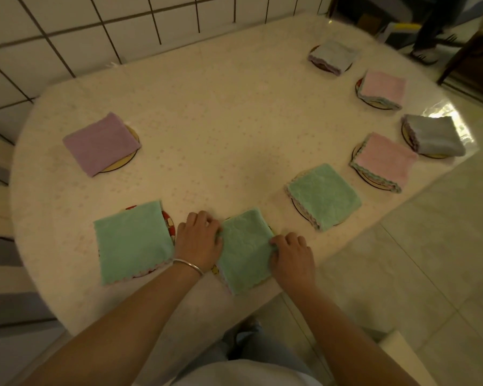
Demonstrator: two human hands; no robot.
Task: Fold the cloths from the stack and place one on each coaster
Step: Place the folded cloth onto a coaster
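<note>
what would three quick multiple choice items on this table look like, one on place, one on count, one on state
1. Where is the purple cloth?
A. far left, apart from the others
B. beside the tiled wall's corner
C. under the right hand

2. How many green cloths are on the table?
A. one
B. three
C. five

3. What are the hands doing?
A. hanging idle
B. lifting a coaster
C. both pinching the nearest green cloth

Answers: 1 A, it lies alone at left. 2 B, three green squares show. 3 C, left hand and right hand pinch its edges.
</note>
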